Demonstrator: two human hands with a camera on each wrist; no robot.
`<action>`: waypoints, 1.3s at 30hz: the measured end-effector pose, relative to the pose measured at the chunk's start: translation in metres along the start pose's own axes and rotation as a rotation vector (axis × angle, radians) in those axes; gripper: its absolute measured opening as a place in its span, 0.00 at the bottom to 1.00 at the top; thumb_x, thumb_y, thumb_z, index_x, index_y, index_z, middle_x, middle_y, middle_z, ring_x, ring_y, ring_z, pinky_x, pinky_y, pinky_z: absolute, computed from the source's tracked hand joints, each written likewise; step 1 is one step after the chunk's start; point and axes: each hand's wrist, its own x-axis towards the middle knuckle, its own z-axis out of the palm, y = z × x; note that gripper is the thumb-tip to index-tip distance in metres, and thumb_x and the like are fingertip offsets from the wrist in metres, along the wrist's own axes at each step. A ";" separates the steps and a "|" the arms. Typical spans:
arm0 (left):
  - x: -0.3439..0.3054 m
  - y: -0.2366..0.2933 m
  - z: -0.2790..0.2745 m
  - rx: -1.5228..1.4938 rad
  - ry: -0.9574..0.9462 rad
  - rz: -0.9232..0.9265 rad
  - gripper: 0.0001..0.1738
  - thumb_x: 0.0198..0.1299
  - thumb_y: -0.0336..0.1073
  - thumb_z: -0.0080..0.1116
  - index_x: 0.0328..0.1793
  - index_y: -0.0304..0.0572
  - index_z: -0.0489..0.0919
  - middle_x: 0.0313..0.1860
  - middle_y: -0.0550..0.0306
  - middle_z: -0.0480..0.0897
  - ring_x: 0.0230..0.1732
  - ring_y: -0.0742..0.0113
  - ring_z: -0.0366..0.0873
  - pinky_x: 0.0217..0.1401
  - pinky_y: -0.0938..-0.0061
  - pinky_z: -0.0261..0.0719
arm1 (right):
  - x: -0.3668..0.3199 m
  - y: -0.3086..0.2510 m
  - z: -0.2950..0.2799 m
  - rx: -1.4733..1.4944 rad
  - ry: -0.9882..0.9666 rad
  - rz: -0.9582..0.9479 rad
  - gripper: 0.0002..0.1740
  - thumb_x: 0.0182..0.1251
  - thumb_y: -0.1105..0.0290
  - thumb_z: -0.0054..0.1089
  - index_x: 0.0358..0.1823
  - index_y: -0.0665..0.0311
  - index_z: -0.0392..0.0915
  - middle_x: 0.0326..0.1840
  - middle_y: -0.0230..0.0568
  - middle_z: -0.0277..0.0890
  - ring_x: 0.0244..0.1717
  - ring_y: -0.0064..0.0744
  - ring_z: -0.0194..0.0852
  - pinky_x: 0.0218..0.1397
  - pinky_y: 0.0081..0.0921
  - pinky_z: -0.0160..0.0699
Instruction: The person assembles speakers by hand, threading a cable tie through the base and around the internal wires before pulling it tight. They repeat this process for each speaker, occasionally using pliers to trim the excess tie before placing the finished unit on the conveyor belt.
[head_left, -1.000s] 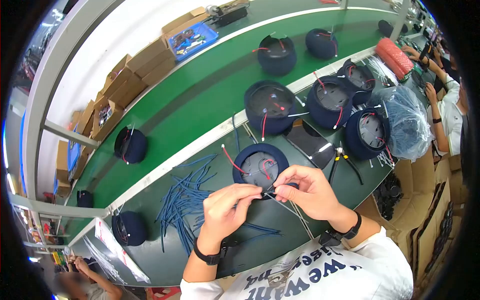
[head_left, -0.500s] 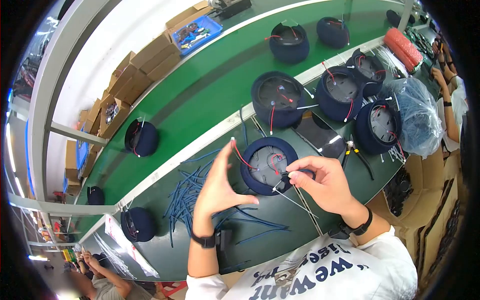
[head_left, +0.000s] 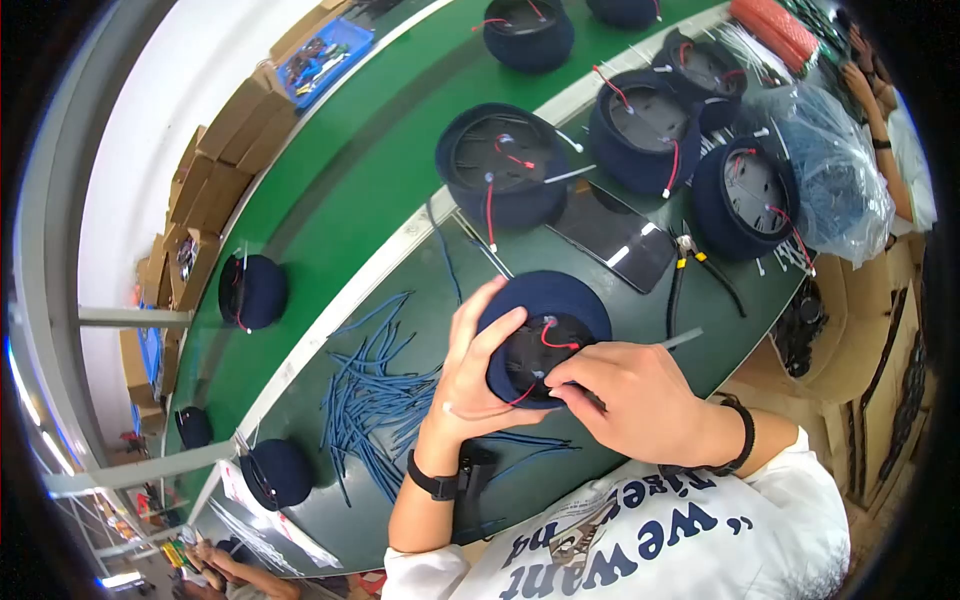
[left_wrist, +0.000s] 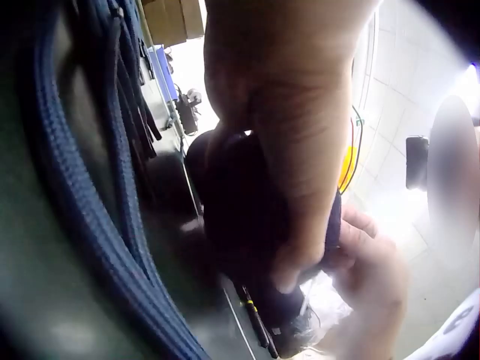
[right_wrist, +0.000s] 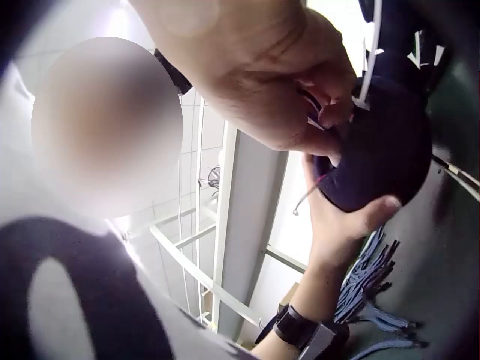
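A round navy padded piece (head_left: pixel 560 292) with a dark inner plate and red wires is tilted up off the green table in the head view. My left hand (head_left: pixel 468 385) grips its left side, fingers over the rim and thumb underneath. At its lower right edge, my right hand (head_left: pixel 640 395) has curled fingers pinching something small, with a pale strip sticking out behind the hand. In the right wrist view, the right fingers reach the edge of the navy piece (right_wrist: pixel 386 150). What exactly they pinch is hidden.
Blue cords (head_left: pixel 370 400) lie left of the hands. Behind are more navy pieces (head_left: pixel 505 165), a black flat panel (head_left: pixel 615 240) and pliers (head_left: pixel 690 255). A clear plastic bag (head_left: pixel 825 180) stands at the right; boxes (head_left: pixel 235 115) line the far side.
My left hand has come back from the red wire's end to grip the navy piece, which is now tilted up. The right hand has turned over at its edge. The view has shifted.
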 end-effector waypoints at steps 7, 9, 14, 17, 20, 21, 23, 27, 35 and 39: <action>-0.004 0.012 0.003 0.375 0.234 0.136 0.64 0.35 0.51 0.94 0.81 0.60 0.68 0.83 0.24 0.65 0.79 0.26 0.69 0.78 0.38 0.70 | -0.002 -0.001 0.018 0.114 0.135 0.043 0.04 0.71 0.74 0.68 0.44 0.62 0.82 0.36 0.44 0.87 0.35 0.51 0.89 0.36 0.43 0.87; -0.005 0.013 0.005 0.430 0.250 0.148 0.65 0.36 0.54 0.94 0.82 0.60 0.66 0.82 0.23 0.66 0.79 0.26 0.70 0.78 0.39 0.71 | 0.000 0.000 0.017 0.166 0.152 0.037 0.04 0.70 0.76 0.68 0.43 0.63 0.82 0.36 0.44 0.88 0.35 0.51 0.89 0.36 0.43 0.87; -0.003 0.018 0.001 0.513 0.247 0.193 0.64 0.36 0.53 0.94 0.81 0.61 0.66 0.81 0.24 0.66 0.78 0.26 0.70 0.78 0.38 0.72 | 0.002 0.000 0.012 0.131 0.113 0.067 0.05 0.69 0.78 0.67 0.43 0.62 0.82 0.37 0.42 0.88 0.36 0.50 0.89 0.36 0.43 0.87; -0.003 0.020 0.000 0.536 0.258 0.196 0.63 0.35 0.53 0.95 0.79 0.61 0.67 0.81 0.25 0.66 0.78 0.26 0.70 0.78 0.38 0.72 | 0.003 -0.004 0.012 0.093 0.110 0.070 0.06 0.67 0.79 0.67 0.43 0.61 0.83 0.36 0.40 0.88 0.37 0.49 0.89 0.36 0.43 0.86; -0.002 0.022 -0.001 0.540 0.267 0.199 0.64 0.33 0.54 0.95 0.78 0.61 0.67 0.81 0.25 0.66 0.78 0.27 0.70 0.78 0.38 0.72 | 0.003 -0.006 0.011 0.038 0.122 0.059 0.08 0.65 0.80 0.66 0.43 0.60 0.84 0.37 0.39 0.87 0.37 0.48 0.89 0.36 0.42 0.86; -0.002 0.022 -0.001 0.539 0.269 0.201 0.65 0.33 0.55 0.96 0.78 0.61 0.67 0.81 0.25 0.66 0.78 0.27 0.70 0.78 0.38 0.72 | 0.003 -0.006 0.011 0.017 0.130 0.055 0.08 0.64 0.80 0.66 0.43 0.60 0.84 0.37 0.38 0.87 0.37 0.47 0.88 0.36 0.42 0.86; -0.002 0.023 0.000 0.536 0.269 0.203 0.65 0.31 0.55 0.96 0.78 0.61 0.67 0.81 0.26 0.66 0.78 0.27 0.70 0.78 0.38 0.72 | 0.003 -0.005 0.010 -0.006 0.140 0.032 0.09 0.63 0.81 0.66 0.42 0.60 0.84 0.37 0.38 0.87 0.37 0.47 0.88 0.37 0.42 0.86; -0.001 0.026 -0.001 0.499 0.273 0.176 0.65 0.32 0.54 0.96 0.78 0.61 0.67 0.81 0.26 0.66 0.78 0.27 0.70 0.79 0.38 0.71 | 0.003 -0.003 0.010 0.008 0.156 -0.002 0.11 0.61 0.82 0.66 0.43 0.60 0.85 0.37 0.39 0.87 0.37 0.45 0.89 0.38 0.42 0.87; -0.004 0.030 -0.005 0.615 0.290 0.200 0.62 0.37 0.51 0.95 0.79 0.62 0.67 0.82 0.26 0.65 0.80 0.27 0.68 0.79 0.38 0.71 | 0.001 -0.012 0.020 0.297 0.233 0.211 0.04 0.70 0.78 0.69 0.44 0.64 0.86 0.37 0.41 0.88 0.35 0.47 0.89 0.36 0.35 0.85; -0.001 0.030 -0.007 0.527 0.339 0.145 0.60 0.36 0.46 0.94 0.79 0.63 0.69 0.82 0.28 0.64 0.79 0.28 0.68 0.80 0.38 0.69 | 0.004 -0.012 0.019 0.268 0.281 0.094 0.04 0.72 0.77 0.69 0.45 0.66 0.87 0.43 0.46 0.89 0.36 0.44 0.91 0.38 0.33 0.87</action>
